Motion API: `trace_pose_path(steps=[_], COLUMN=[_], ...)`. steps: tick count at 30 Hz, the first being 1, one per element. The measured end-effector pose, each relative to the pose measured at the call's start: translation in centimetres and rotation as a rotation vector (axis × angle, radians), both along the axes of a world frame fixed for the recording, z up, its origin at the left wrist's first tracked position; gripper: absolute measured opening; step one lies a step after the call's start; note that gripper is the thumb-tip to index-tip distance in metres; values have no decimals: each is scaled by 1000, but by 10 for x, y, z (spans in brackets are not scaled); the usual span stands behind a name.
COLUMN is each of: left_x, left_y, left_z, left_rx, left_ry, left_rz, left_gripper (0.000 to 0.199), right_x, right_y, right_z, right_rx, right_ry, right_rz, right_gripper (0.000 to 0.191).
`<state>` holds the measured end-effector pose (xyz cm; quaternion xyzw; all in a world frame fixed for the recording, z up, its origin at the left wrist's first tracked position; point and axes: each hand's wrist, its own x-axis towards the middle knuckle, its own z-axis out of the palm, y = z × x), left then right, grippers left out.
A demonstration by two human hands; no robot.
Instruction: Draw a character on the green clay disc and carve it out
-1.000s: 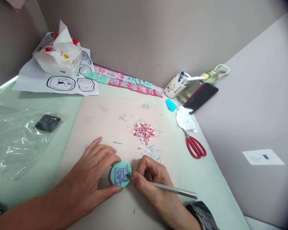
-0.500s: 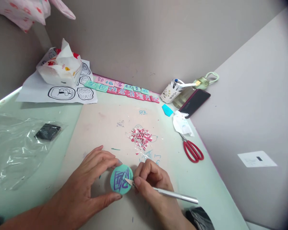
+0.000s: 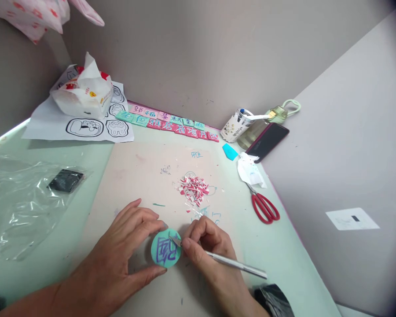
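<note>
A round green disc (image 3: 161, 255) with purple strokes drawn on it lies on the beige mat (image 3: 119, 176). Thumb and fingertips of my left hand (image 3: 119, 255) grip its left side by the edges. My right hand (image 3: 209, 251) pinches a silver craft knife (image 3: 237, 264) near its blade, handle slanting down to the right. The blade's tip touches the upper right part of the disc's face. Beyond my hands sits a heap of red and white scraps (image 3: 194, 190).
Lettered pink and green tiles (image 3: 168, 125) line the back. Red-handled scissors (image 3: 265, 208), crumpled tissue (image 3: 251, 171), a phone (image 3: 269, 141) and a can (image 3: 235, 127) stand or lie right. Left are a tissue pack (image 3: 84, 97), printed paper (image 3: 46, 125) and a plastic bag (image 3: 23, 202).
The knife tip has shifted slightly up on the disc, and my right hand has moved a little up and left with it. My left hand keeps its hold.
</note>
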<state>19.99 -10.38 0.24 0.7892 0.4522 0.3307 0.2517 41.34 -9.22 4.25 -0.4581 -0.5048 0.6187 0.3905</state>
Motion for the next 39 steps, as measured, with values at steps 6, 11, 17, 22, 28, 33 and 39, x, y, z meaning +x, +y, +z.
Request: trace_pose_path(steps=[6, 11, 17, 22, 28, 33, 39], left_x=[0, -4, -1, -2, -2, -1, -1], left_y=[1, 3, 2, 2, 2, 3, 2], left_z=[0, -1, -4, -4, -4, -6, -5], left_rx=[12, 30, 25, 8, -23, 12, 31], left_ry=[44, 128, 116, 160, 123, 116, 128], left_rz=[1, -34, -28, -38, -16, -22, -22], left_gripper=[42, 44, 46, 45, 43, 42, 43], right_x=[-1, -1, 1, -1, -1, -1, 1], right_y=[1, 4, 3, 3, 2, 1, 0], right_z=[2, 3, 6, 11, 12, 10, 2], right_rx=[20, 67, 77, 54, 96, 65, 122], right_ry=[-84, -206, -282, -352, -441, -435, -447], right_rz=[5, -55, -13, 90, 133, 130, 152], right_gripper=[32, 28, 23, 23, 22, 24, 24])
